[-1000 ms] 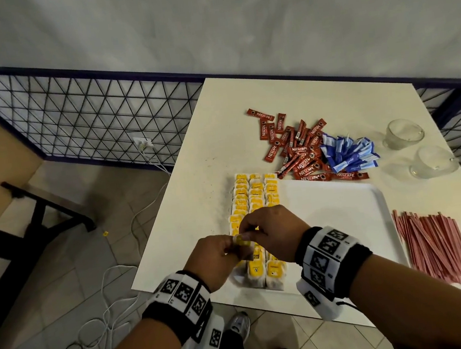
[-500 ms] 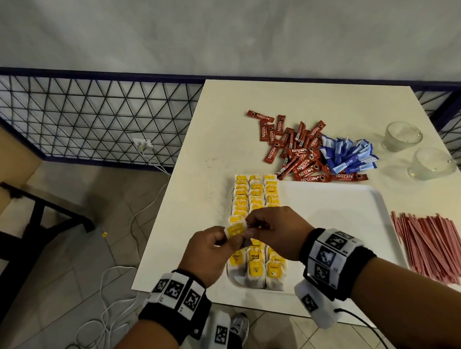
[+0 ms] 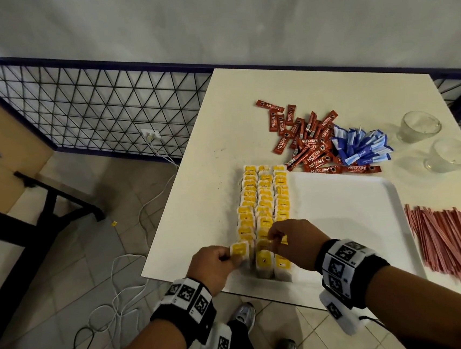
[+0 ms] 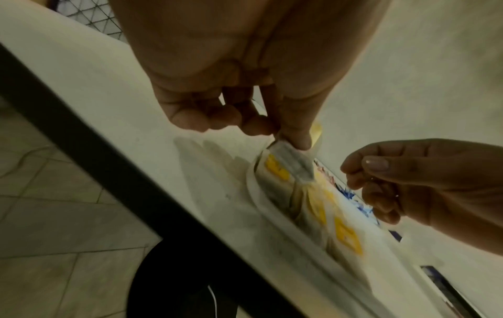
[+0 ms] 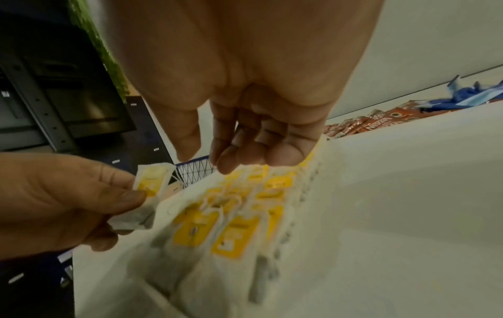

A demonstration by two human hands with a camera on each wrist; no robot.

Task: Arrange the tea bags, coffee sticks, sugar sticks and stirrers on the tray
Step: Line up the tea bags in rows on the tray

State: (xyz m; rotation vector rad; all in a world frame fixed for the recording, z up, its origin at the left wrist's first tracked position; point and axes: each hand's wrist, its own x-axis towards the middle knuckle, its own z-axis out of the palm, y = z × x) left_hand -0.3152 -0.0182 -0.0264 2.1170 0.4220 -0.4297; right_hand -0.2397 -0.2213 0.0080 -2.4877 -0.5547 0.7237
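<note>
From the head view, three rows of tea bags fill the tray's 9 o'clock edge while coffee sticks, sugar sticks and stirrers wait on the table; in the left wrist view the left hand pinches one tea bag over the tray's near corner; in the right wrist view the right hand hovers with fingers relaxed and empty.

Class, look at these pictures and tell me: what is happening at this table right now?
A person is filling a white tray with tea bags. The left hand pinches one tea bag at the near end of the rows of tea bags lining the tray's left side. The right hand hovers over those rows with curled fingers. The coffee sticks, blue sugar sticks and stirrers lie on the table, off the tray.
</note>
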